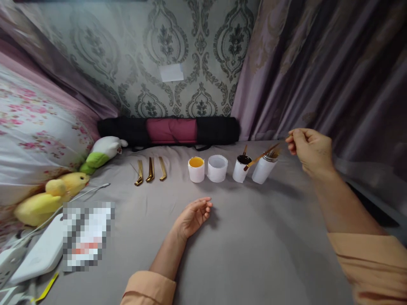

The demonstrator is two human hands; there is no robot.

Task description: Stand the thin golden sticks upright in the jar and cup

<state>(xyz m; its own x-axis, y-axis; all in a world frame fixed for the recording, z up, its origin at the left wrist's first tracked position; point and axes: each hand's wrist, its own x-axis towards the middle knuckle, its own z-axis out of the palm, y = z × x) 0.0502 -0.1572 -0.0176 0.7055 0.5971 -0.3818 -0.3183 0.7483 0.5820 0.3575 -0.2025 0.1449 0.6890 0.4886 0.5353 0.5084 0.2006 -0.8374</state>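
My right hand (310, 148) is raised at the right, its fingers pinched on the handle of a paintbrush (262, 156). The brush slants down to the left, its brown bristle tip over a white-wrapped cup with a dark inside (239, 171). Beside that cup, a tilted white container (263, 170) holds several brushes. Further left stand a translucent white cup (217, 169) and a white cup with an orange-yellow inside (196, 171). My left hand (193, 217) rests on the grey sheet in front of the cups, fingers loosely curled and apart, holding nothing.
Three small bundles of slim gold pieces with bent ends (150, 170) lie left of the cups. A black and maroon roll (171, 130) lies along the wall. Plush toys (41, 203), a white cable, a white device (41, 252) and a blurred-out item (87, 237) occupy the left.
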